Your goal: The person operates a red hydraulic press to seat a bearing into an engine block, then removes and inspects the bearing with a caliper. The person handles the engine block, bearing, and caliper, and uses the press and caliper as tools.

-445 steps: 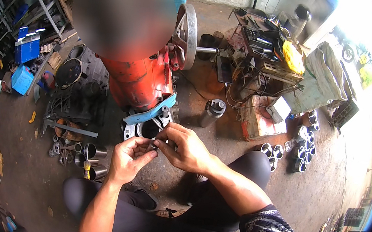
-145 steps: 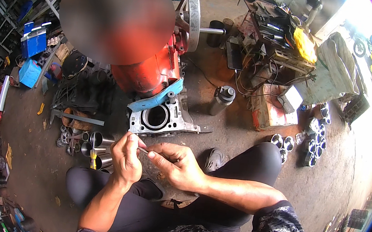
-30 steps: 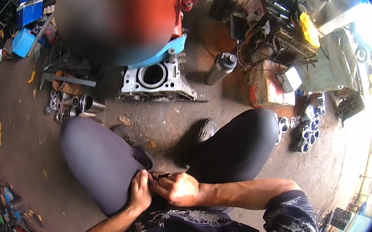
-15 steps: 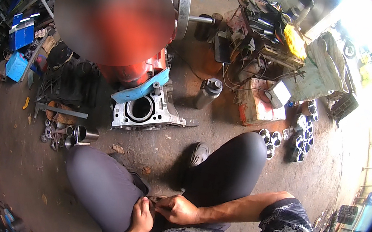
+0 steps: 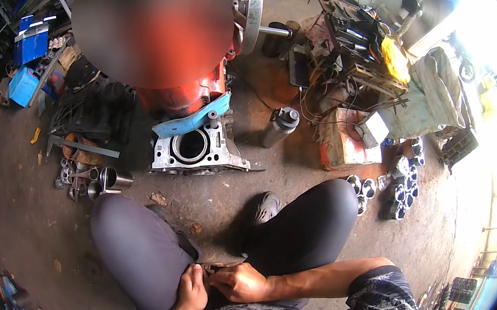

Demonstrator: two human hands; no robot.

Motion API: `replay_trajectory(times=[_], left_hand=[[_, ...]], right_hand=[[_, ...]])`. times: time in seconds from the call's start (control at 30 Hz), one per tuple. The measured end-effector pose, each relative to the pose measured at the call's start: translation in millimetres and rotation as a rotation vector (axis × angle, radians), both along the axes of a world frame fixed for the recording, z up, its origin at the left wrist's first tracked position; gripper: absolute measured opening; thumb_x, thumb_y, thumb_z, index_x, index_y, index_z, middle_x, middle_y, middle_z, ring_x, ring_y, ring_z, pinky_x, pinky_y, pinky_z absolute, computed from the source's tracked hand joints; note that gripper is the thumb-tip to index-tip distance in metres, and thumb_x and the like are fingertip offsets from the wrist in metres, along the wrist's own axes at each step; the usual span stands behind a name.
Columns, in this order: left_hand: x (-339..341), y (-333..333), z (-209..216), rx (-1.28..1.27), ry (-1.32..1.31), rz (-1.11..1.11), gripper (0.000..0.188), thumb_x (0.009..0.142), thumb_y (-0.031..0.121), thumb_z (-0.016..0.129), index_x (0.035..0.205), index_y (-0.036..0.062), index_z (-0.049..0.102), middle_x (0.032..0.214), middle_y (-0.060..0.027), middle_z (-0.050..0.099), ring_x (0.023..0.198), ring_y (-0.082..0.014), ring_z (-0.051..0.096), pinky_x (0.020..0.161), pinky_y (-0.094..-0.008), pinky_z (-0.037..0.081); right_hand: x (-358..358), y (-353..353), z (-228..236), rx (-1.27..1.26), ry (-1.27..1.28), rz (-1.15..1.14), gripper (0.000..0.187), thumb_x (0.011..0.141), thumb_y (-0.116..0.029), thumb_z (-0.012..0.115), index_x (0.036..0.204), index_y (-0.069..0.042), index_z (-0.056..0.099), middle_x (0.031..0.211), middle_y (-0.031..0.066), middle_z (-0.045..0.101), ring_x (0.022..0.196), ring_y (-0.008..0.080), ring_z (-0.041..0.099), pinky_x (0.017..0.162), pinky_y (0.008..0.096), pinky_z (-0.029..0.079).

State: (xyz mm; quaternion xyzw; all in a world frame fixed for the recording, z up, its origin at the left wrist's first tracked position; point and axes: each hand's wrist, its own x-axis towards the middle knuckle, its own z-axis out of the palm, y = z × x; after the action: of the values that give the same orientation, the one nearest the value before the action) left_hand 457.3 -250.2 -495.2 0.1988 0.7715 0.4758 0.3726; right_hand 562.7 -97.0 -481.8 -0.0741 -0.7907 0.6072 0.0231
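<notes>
Low in the head view, between my bent knees, my two hands are close together. My left hand [image 5: 191, 292] is closed, its thumb up, against the inside of my left thigh. My right hand [image 5: 243, 283] has its fingers curled inward and pinched toward the left one. Something small and dark seems to sit between the fingertips, too hidden to name. Ahead of my knees a metal engine block [image 5: 204, 155] with a round cylinder bore stands on the floor, a blue strip [image 5: 193, 119] along its far side. Neither hand touches it.
Behind the block is a red machine [image 5: 190, 100], partly blurred, with a large wheel [image 5: 253, 11]. A bottle [image 5: 280, 128] and a box [image 5: 341, 145] stand to the right, near metal pistons [image 5: 404, 191]. A caliper [image 5: 89, 149] and metal cylinders [image 5: 113, 180] lie left.
The whole view has shifted slightly. My hands stay together between my knees, with only a small movement of the fingers.
</notes>
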Motion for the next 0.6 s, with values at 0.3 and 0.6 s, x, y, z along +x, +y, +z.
replay_trajectory(times=[0.3, 0.6], left_hand=[[0.8, 3.9, -2.1, -0.056, 0.024, 0.014, 0.041, 0.11, 0.024, 0.039, 0.079, 0.0002, 0.05, 0.068, -0.011, 0.05, 0.064, -0.0219, 0.047, 0.063, -0.0388, 0.04], [1.0, 2.8, -3.7, -0.035, 0.029, 0.008, 0.041, 0.111, 0.025, 0.04, 0.079, 0.0003, 0.051, 0.069, -0.0111, 0.05, 0.065, -0.0216, 0.046, 0.062, -0.0384, 0.039]], right_hand=[[-4.9, 5.8, 3.9, -0.07, -0.102, 0.014, 0.012, 0.093, -0.008, 0.068, 0.099, 0.001, 0.071, 0.088, 0.0187, 0.073, 0.08, 0.0312, 0.072, 0.073, 0.0388, 0.056], [-3.0, 3.7, 1.3, -0.085, -0.084, -0.017, 0.013, 0.092, -0.01, 0.068, 0.099, 0.001, 0.071, 0.086, 0.0188, 0.072, 0.078, 0.0343, 0.071, 0.07, 0.0405, 0.056]])
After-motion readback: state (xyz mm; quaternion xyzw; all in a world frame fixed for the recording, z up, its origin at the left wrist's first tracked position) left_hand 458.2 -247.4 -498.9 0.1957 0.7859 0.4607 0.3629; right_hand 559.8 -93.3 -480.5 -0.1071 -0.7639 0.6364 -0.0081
